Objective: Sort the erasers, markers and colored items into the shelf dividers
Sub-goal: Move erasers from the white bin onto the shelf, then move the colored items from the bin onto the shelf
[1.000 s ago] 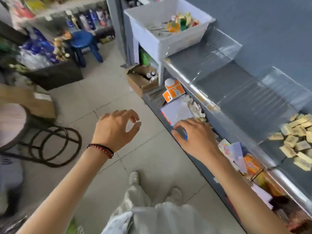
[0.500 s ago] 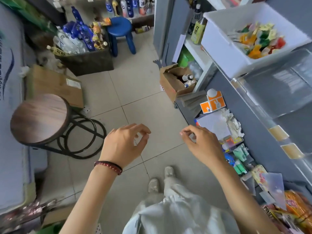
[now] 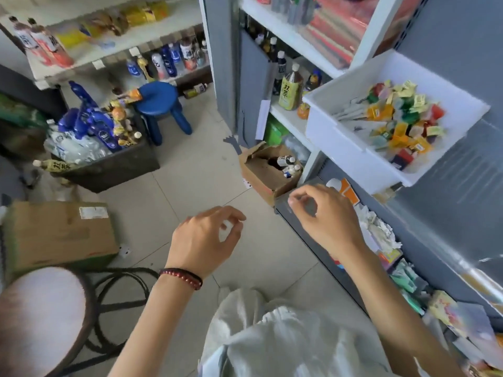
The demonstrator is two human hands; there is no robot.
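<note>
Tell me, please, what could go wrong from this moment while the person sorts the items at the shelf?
1. The white bin of coloured items seems to overhang its shelf, just above the right hand. A raised arm might tip it and spill them.
2. The open cardboard box of bottles stands on the floor close to the shelf, and the round stool is at the left. A careless step could hit either.
</note>
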